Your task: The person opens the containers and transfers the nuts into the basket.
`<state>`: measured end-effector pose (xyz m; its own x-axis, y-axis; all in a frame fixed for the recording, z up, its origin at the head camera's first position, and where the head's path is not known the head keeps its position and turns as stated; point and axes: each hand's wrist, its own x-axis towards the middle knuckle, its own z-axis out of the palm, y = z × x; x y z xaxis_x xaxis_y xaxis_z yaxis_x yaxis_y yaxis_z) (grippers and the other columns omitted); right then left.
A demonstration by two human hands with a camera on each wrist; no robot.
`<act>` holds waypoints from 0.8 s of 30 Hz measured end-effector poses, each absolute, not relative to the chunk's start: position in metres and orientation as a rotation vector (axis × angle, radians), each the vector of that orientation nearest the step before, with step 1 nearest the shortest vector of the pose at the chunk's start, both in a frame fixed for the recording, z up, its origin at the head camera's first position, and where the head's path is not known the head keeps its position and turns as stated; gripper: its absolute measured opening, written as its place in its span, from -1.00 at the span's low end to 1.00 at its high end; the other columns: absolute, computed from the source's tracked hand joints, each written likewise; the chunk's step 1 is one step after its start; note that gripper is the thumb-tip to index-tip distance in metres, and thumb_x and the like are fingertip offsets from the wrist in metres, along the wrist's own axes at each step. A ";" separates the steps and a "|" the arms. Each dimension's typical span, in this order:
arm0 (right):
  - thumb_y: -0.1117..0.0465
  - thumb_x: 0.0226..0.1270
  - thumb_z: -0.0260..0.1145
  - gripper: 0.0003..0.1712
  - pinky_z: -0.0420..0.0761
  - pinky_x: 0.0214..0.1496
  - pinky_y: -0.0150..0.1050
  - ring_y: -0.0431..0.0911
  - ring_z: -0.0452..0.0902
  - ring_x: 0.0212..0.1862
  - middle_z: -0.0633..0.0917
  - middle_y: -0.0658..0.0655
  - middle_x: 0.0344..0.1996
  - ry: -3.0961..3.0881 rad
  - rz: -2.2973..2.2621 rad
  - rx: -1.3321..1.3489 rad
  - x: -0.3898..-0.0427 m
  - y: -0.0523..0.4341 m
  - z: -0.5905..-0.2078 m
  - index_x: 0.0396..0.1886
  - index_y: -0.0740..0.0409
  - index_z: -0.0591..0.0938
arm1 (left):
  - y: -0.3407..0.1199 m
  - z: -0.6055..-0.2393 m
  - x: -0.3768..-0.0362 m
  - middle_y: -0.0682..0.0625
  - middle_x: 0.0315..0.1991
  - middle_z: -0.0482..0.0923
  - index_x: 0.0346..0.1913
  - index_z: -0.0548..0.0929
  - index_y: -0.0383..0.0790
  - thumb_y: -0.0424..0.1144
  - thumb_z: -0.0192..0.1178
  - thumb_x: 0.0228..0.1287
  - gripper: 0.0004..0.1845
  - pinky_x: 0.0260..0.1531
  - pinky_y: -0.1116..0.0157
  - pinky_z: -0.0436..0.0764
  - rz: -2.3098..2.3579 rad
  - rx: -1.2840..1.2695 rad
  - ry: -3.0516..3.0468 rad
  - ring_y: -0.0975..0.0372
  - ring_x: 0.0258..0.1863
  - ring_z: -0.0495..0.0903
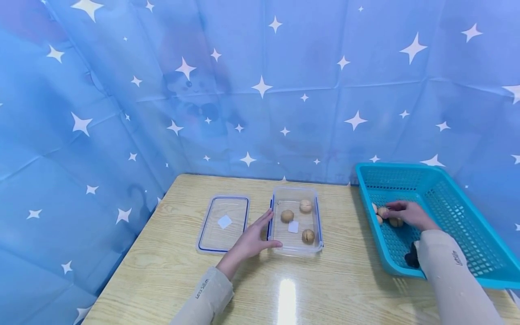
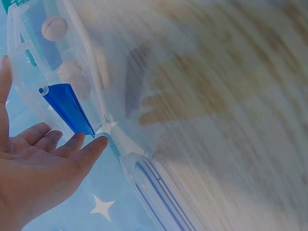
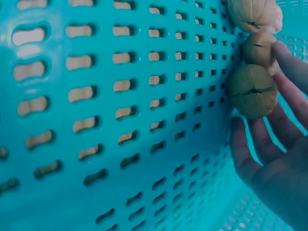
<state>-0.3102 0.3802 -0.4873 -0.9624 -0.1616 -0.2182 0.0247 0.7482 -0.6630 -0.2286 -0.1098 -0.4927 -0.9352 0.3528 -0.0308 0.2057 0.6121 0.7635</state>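
Note:
In the head view, a clear plastic food box (image 1: 281, 243) holds three walnuts, one being a walnut (image 1: 287, 215) near its middle. My left hand (image 1: 253, 239) rests against the box's left side, fingers extended and thumb by the near corner. The left wrist view has this hand (image 2: 53, 163) beside a blue latch (image 2: 70, 108) that hangs out from the box. Inside the turquoise basket (image 1: 382, 246), my right hand (image 1: 410, 214) pinches a walnut (image 3: 260, 48) between thumb and finger. Another walnut (image 3: 252, 91) lies against the other fingers. More walnuts sit along the basket's left wall.
The box's blue-rimmed lid (image 1: 211, 243) lies on the wooden table (image 1: 162, 280), left of the box. A blue star-patterned curtain (image 1: 260, 113) hangs behind the table. A small dark object (image 1: 412, 257) shows by the right cuff.

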 end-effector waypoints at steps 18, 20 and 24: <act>-0.28 0.47 0.07 -0.18 0.59 0.28 0.00 -0.52 0.36 -0.04 0.44 0.06 0.26 2.797 -1.325 -0.032 -0.313 0.353 -0.432 0.47 0.20 0.30 | -0.110 -0.492 -0.229 0.04 0.63 -0.08 0.59 0.08 -0.09 0.02 0.42 0.17 0.02 0.54 -0.11 0.16 1.219 0.471 2.661 -0.06 0.58 0.04; -0.27 0.46 0.09 -0.20 0.66 0.16 -0.26 -0.58 0.34 -0.08 0.45 -0.08 0.19 2.804 -1.354 -0.055 -0.312 0.346 -0.423 0.46 0.17 0.32 | -0.110 -0.492 -0.229 0.05 0.63 -0.07 0.59 0.08 -0.09 0.01 0.42 0.17 0.01 0.54 -0.11 0.16 1.216 0.473 2.663 -0.06 0.58 0.04; -0.27 0.44 0.13 -0.20 0.56 -0.02 -0.49 -0.56 0.35 -0.03 0.50 -0.06 0.20 2.810 -1.415 -0.084 -0.307 0.329 -0.406 0.47 0.12 0.32 | -0.109 -0.493 -0.229 0.03 0.63 -0.07 0.59 0.08 -0.08 0.00 0.42 0.18 0.01 0.54 -0.11 0.17 1.212 0.474 2.665 -0.06 0.58 0.04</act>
